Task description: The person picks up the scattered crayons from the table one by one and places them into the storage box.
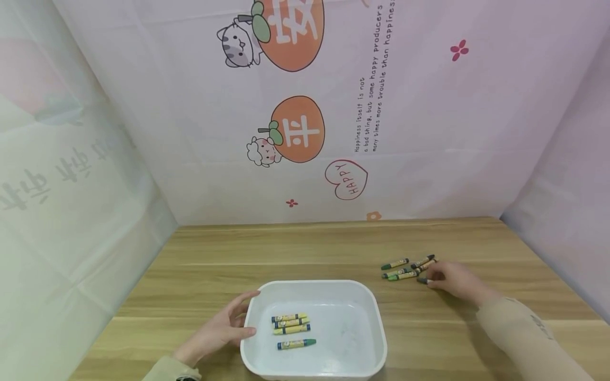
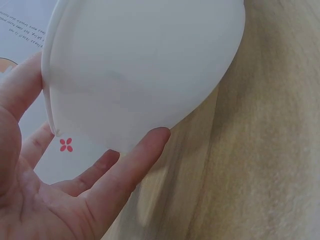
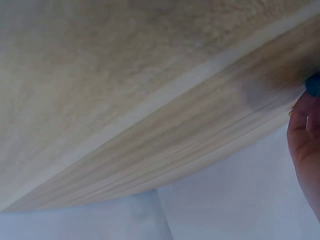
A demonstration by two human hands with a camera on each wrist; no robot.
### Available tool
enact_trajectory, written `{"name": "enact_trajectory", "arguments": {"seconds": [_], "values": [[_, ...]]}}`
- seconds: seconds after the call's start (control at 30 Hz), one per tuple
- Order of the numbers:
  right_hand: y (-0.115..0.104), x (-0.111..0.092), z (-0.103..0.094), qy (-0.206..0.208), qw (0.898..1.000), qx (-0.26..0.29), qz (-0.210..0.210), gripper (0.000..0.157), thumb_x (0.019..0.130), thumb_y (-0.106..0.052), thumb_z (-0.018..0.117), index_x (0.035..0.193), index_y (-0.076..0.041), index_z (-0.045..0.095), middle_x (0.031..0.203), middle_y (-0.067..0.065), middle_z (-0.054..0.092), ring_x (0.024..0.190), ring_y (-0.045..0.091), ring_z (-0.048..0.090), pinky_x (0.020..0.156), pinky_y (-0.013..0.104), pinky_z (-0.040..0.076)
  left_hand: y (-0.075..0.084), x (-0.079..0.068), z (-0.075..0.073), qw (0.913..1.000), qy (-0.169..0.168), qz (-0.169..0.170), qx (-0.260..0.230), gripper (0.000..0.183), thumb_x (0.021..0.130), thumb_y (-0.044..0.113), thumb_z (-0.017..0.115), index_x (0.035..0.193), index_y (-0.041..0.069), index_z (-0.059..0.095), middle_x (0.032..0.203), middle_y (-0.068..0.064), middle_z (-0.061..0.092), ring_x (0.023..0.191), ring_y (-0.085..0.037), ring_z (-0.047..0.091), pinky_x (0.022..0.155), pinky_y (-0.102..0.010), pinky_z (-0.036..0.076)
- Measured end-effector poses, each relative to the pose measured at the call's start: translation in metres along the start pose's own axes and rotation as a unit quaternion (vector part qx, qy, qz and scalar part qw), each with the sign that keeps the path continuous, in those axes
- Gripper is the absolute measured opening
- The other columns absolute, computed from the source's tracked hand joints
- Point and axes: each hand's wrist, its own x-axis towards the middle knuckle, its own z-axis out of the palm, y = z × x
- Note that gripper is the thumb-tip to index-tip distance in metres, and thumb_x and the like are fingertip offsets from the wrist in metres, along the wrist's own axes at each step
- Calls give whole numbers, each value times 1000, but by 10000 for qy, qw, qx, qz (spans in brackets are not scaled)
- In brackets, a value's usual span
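In the head view my left hand [image 1: 224, 325] rests against the left side of a white plastic tray [image 1: 378, 338]. The left wrist view has its spread fingers [image 2: 130, 170] and thumb touching the outside of the tray wall. Inside the tray lie several crayons: a few yellow ones [image 1: 292, 329] close together and a dark green one [image 1: 296, 344] nearer me. Over to the right, my right hand [image 1: 455, 283] pinches a dark-tipped crayon [image 1: 422, 281] low over the table. Just left of those fingers is a loose group of green and dark crayons [image 1: 404, 274].
The wood-grain table [image 1: 286, 248] runs back to a printed white cloth [image 1: 405, 174] hanging behind it. More pale cloth [image 1: 95, 211] stands along the left side, and another sheet [image 1: 562, 211] along the right.
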Motion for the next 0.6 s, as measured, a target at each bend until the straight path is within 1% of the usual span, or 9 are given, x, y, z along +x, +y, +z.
{"name": "enact_trajectory", "arguments": {"seconds": [0.2, 0.3, 0.37, 0.5, 0.6], "values": [[-1, -2, 0, -123, 9999, 100, 13, 9, 80, -14, 72, 80, -15, 62, 78, -7, 59, 72, 3, 50, 62, 24, 45, -1, -1, 0, 10000, 61, -15, 65, 81, 86, 8, 66, 149, 3, 16, 142, -38, 25, 121, -41, 48, 77, -40, 57], [-4, -3, -2, -194, 9997, 138, 3, 8, 81, -15, 71, 86, -13, 65, 79, -8, 60, 71, 2, 49, 60, 23, 44, 0, -1, 0, 10000, 57, 5, 63, 81, 86, 8, 66, 149, 3, 15, 142, -39, 24, 121, -42, 48, 76, -40, 57], [-7, -3, -3, -255, 9996, 150, -44, 11, 82, -16, 71, 90, -11, 67, 80, -7, 61, 71, 1, 50, 60, 23, 44, 0, 0, 0, 10000, 56, 12, 33, 82, 86, 8, 66, 149, 3, 15, 142, -39, 24, 121, -42, 48, 76, -41, 58], [-18, 0, -4, -331, 9992, 217, 52, 11, 84, -18, 69, 93, -10, 68, 82, -7, 63, 73, 3, 53, 63, 23, 47, 2, 0, 0, 10000, 77, -24, -13, 82, 85, 7, 66, 149, 3, 15, 143, -38, 25, 120, -42, 49, 76, -42, 58], [-32, 7, -7, -323, 9981, 510, 146, 12, 86, -17, 68, 94, -9, 67, 83, -5, 62, 74, 6, 52, 63, 23, 47, 3, 0, 0, 9999, 93, -78, -9, 82, 85, 8, 67, 149, 4, 16, 143, -38, 25, 120, -41, 50, 76, -42, 58]]}}
